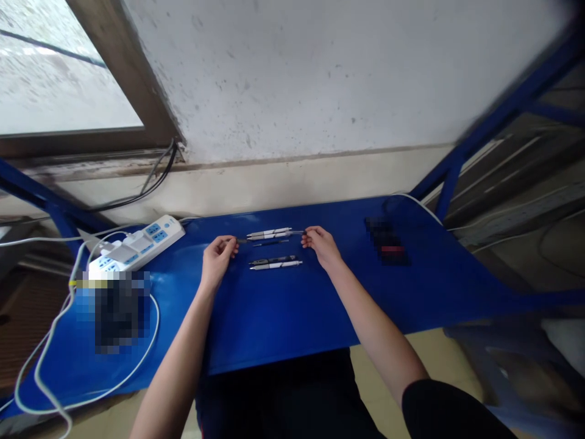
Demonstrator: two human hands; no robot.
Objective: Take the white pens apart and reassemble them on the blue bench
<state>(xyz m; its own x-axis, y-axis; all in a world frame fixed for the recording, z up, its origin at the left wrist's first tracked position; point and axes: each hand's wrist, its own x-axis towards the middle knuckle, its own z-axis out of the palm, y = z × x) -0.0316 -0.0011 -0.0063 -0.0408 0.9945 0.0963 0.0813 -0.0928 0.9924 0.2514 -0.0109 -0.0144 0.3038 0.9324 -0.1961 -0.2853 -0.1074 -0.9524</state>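
Observation:
Several pens lie side by side on the blue table (pixel 283 317). Two white pens (pixel 269 233) are farthest from me, a thin dark refill (pixel 270 243) lies just below them, and a dark pen (pixel 273 260) with a white pen (pixel 276 266) sit nearer. My left hand (pixel 217 259) pinches the left tip of the far group, fingers curled. My right hand (pixel 321 244) pinches the right end of the far white pens.
A white power strip (pixel 139 244) with plugs and white cables (pixel 55 341) fills the table's left side, beside a blurred dark object (pixel 114 308). Another blurred dark item (pixel 387 242) lies at the right. A white wall, a window and blue frame bars surround the table.

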